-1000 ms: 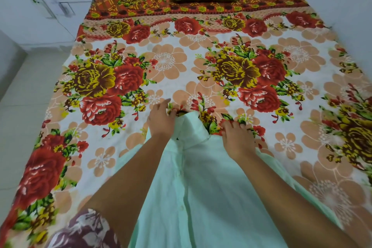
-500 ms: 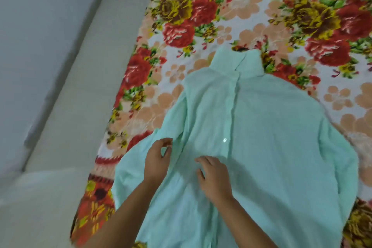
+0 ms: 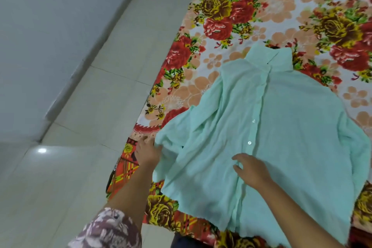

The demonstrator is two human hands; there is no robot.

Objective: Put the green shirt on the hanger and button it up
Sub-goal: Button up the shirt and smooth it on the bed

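The pale green shirt (image 3: pixel 281 131) lies front up on the flowered bed, its collar (image 3: pixel 269 58) pointing away from me and the placket closed, with two white buttons showing. A dark bit of hanger (image 3: pixel 273 47) peeks out above the collar. My left hand (image 3: pixel 148 152) is at the bed's left edge, fingers on the end of the shirt's left sleeve. My right hand (image 3: pixel 250 169) hovers with spread fingers over the lower placket, holding nothing.
The flowered bedsheet (image 3: pixel 251 12) covers the bed, whose left edge runs diagonally beside the pale tiled floor (image 3: pixel 84 127). A grey wall (image 3: pixel 44 26) borders the floor at the left. My patterned sleeve (image 3: pixel 108 229) shows at the bottom.
The view has swung down and left from the collar to the shirt's lower half. My left hand moved out from the shirt front to the left sleeve end; the right stays over the placket.
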